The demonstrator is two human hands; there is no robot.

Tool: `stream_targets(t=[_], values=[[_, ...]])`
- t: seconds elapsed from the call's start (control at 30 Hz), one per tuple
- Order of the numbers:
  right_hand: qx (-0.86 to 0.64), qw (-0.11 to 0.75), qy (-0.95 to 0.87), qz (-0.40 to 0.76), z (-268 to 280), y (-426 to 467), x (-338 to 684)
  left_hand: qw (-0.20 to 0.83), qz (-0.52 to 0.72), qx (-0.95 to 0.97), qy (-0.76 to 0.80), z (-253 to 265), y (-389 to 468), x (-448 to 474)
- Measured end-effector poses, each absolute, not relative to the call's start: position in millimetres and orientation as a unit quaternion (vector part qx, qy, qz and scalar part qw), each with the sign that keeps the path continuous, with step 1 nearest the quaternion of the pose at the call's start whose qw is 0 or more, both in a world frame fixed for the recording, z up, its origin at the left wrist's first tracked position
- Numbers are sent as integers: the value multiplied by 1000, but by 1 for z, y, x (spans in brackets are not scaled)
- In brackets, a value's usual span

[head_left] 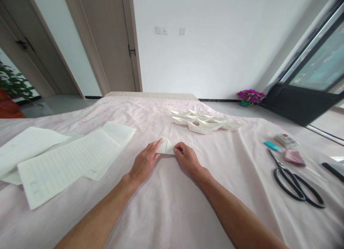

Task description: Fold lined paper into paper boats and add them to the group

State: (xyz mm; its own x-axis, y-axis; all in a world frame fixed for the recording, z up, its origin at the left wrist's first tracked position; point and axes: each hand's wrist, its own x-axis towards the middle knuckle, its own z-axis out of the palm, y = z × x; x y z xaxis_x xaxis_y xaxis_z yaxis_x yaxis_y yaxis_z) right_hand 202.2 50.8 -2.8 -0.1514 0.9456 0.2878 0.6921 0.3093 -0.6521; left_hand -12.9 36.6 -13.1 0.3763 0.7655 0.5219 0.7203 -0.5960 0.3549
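A small sheet of white paper [166, 147], folded to a triangle-like shape with creases, lies between my two hands on the pink cloth. Around its left end my left hand [146, 159] is closed, thumb below and fingers along the upper edge. My right hand [187, 157] pinches the right corner with curled fingers. Beyond the hands, several folded paper boats [206, 123] stand close together. To the left lie loose lined paper sheets [67, 163], overlapping one another.
Black-handled scissors [291, 181] lie open on the right, near a blue item [272, 145], a small box [286, 139] and a pink cloth-like piece [294, 157]. A dark flat object [333, 171] rests at the right edge. The pink tablecloth [166, 206] is wrinkled.
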Motion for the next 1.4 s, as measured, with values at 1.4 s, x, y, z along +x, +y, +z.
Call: stream_targets(t=[1.4], values=[[-413, 544, -588, 433, -3, 59, 191, 292, 376, 686, 550, -5, 30, -17]])
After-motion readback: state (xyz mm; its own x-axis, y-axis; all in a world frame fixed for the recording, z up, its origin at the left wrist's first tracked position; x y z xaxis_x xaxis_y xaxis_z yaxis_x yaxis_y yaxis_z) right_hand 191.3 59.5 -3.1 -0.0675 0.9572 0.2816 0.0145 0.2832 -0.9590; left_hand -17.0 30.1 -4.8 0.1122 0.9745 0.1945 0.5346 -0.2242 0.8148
